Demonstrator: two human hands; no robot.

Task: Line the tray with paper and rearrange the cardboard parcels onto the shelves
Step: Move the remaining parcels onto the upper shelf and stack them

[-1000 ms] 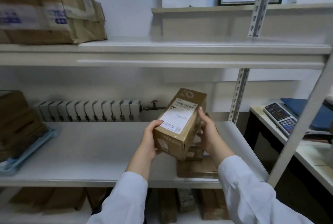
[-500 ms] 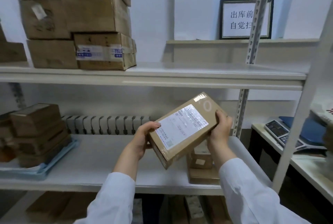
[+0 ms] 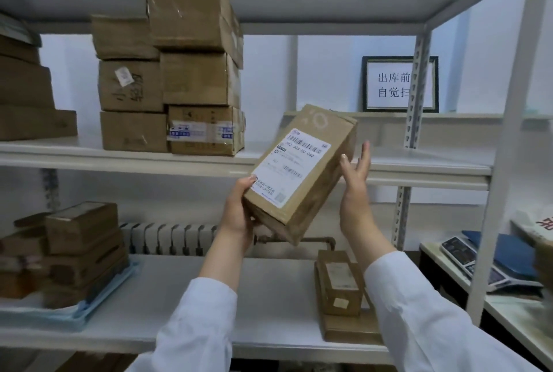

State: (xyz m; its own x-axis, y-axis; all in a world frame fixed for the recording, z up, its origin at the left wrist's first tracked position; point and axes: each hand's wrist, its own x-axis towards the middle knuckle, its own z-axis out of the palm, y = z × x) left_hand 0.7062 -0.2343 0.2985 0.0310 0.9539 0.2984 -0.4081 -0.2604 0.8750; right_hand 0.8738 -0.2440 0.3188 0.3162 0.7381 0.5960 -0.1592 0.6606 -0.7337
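l hand (image 3: 239, 213) grips parcel (image 3: 302, 174) — r hand (image 3: 354, 192) flat on it

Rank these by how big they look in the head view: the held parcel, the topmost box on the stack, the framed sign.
1. held parcel, only slightly ahead; being nearest the camera enlarges it, so this rank is unsure
2. topmost box
3. framed sign, clearly smallest
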